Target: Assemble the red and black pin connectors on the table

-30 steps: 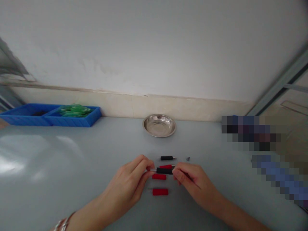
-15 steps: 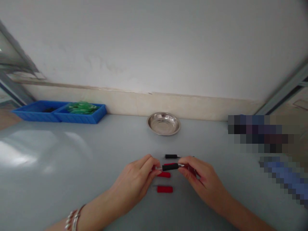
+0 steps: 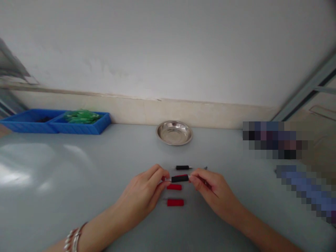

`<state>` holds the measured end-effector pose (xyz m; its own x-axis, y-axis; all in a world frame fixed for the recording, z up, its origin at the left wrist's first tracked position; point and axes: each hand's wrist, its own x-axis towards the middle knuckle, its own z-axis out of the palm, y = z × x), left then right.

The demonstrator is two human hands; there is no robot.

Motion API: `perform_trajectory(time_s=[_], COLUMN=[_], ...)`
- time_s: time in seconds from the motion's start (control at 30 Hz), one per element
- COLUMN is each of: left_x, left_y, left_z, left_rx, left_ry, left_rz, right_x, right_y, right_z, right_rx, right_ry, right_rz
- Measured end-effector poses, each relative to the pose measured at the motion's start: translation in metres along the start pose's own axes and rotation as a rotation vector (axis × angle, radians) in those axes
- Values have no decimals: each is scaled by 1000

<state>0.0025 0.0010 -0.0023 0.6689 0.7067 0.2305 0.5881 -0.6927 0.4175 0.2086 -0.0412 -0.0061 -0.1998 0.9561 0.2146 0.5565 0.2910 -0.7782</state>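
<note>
Between my two hands is a slim metal rod with a black sleeve (image 3: 180,179), held nearly level above the table. My left hand (image 3: 147,185) pinches its left end. At the other end, the fingers of my right hand (image 3: 215,187) close on the metal just past the sleeve. A similar black-sleeved piece (image 3: 182,167) lies behind it. Closer to me are a red-sleeved piece (image 3: 175,202) and another red-sleeved piece (image 3: 174,187). A further red one is mostly hidden behind the held rod. A small grey tip (image 3: 205,168) shows behind my right hand; I cannot tell which piece it belongs to.
A round metal dish (image 3: 174,133) stands by the wall. At the back left is a blue two-part bin (image 3: 78,128), with green items (image 3: 83,116) in the right compartment and something dark in the left. Pixelated areas cover the right side of the grey table (image 3: 65,168).
The view has shifted slightly, so everything sits a little further left. Both hands still hold the black-sleeved rod; the right fingers now sit closer to its sleeve.
</note>
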Motion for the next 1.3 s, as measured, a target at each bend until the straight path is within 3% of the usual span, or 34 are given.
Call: perform_trajectory(time_s=[0.37,1.3], left_x=[5,3], left_y=[-6,-3], left_z=[3,3], left_rx=[11,-27], left_ry=[-60,-46], left_rz=[-38,-42], right_x=[0,0], right_y=[13,13], right_z=[1,3], right_rx=[-256,-204], right_ry=[-39,86], right_rz=[-65,-121])
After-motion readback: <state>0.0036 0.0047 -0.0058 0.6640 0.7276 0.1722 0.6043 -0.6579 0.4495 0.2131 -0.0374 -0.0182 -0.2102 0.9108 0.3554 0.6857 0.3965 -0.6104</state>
